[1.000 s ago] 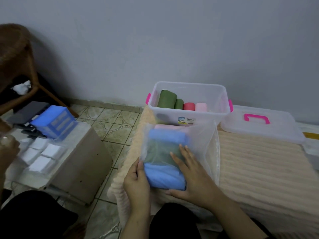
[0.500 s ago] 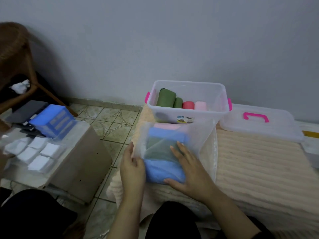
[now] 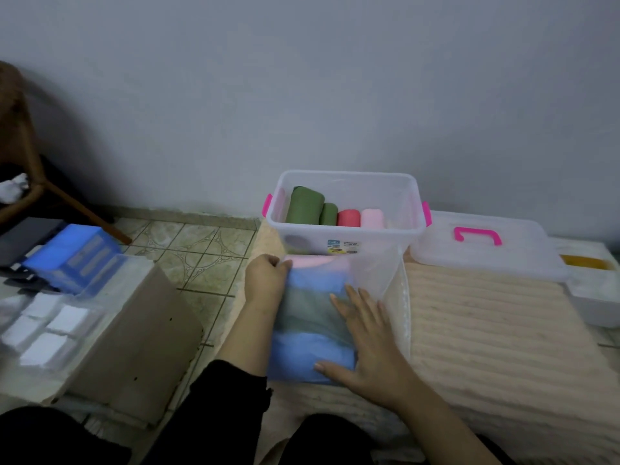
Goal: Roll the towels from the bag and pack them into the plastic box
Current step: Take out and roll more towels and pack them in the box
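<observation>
A person's right hand (image 3: 369, 344) lies flat, fingers straight and spread, on a clear plastic bag (image 3: 372, 273) of folded towels (image 3: 312, 330) — blue, green, blue and pink — on a cream ribbed blanket (image 3: 486, 330), while the left hand (image 3: 266, 280) pinches the bag's far left corner with curled fingers. Just beyond stands the open plastic box (image 3: 345, 229) holding four rolled towels (image 3: 335, 213), its pink-handled lid (image 3: 479, 246) lying beside it on the right.

My one camera sat on my head, looking forward and down, close over my hands (image 3: 362, 337) at the mat's (image 3: 486, 330) near left corner. It faced the wall (image 3: 302, 78) past the far edge, with floor (image 3: 194, 250) at the left.
</observation>
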